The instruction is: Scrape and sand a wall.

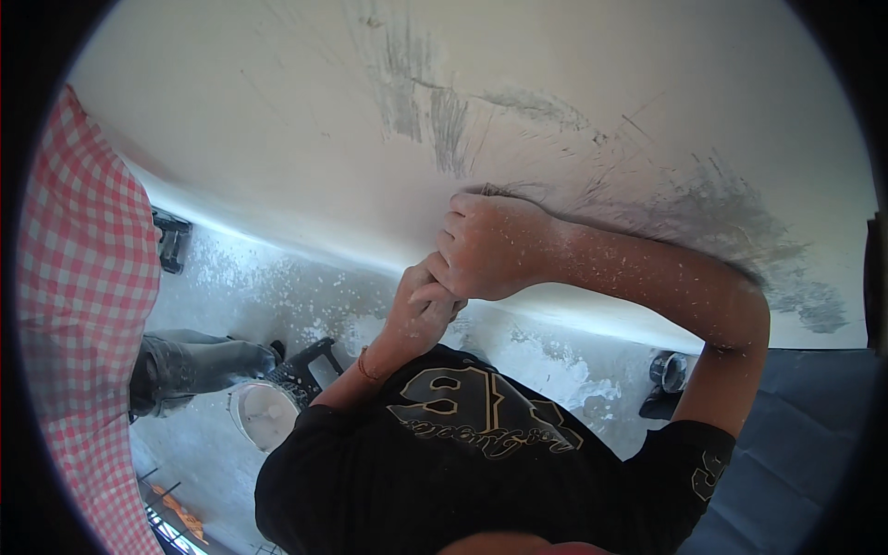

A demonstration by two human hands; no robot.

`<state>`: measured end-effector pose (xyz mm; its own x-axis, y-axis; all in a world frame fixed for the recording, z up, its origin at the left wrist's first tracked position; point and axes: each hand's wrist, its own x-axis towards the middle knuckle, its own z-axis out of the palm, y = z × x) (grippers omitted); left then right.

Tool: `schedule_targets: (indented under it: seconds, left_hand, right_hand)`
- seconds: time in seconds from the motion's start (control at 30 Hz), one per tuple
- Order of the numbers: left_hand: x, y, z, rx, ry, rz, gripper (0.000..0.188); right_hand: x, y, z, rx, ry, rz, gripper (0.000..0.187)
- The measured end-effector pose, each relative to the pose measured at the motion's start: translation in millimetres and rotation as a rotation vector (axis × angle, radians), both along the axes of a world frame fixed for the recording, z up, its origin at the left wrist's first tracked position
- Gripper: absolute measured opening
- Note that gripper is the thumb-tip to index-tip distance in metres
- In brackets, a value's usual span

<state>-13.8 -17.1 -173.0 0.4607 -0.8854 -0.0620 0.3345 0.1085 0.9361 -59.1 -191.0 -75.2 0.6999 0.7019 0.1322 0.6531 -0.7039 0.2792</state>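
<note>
Fingers (453, 225) are lying close together at the pale wall (361, 176)

The wall is lying directly beyond the fingers, filling the upper part of the view, and grey scuffs are spreading across it above and to the right of the knuckles. The right hand (502, 245) is resting at its surface with its fingers curled together; its inner side is facing away, so I cannot tell whether they are clamping anything. Just above the knuckles a small dark, rough edge (492, 190) is showing, too little of it to name. The left hand (421, 310) is touching the right one from below and to its left, its thumb side showing; I cannot tell how far its fingers are closing. Pale dust is speckling the right forearm (638, 268), which is lying along the wall, and a thin bracelet (368, 363) is circling the left wrist.

Nearer the camera, the person is wearing a black shirt (444, 481). Below the wall, white splashes are marking the grey floor (324, 287), where a pale bucket (235, 416) is standing to the left and a dark container (668, 370) to the right. Pink-and-white checked cloth (83, 277) is hanging along the left edge, and a blue-grey sheet (805, 444) is covering the lower right.
</note>
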Motion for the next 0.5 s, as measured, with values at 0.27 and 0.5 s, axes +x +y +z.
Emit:
schedule_targets:
  seconds: [0.27, 0.5]
  left_hand:
    - [-4, 11, 1, 0.044, -0.115, -0.002, 0.031]
    - [-13, 25, 21, -0.058, 0.141, -0.12, 0.033]
  right_hand:
    - [-4, 6, -4, 0.001, 0.153, -0.004, 0.077]
    - [-6, 11, 1, 0.004, 0.159, -0.066, 0.068]
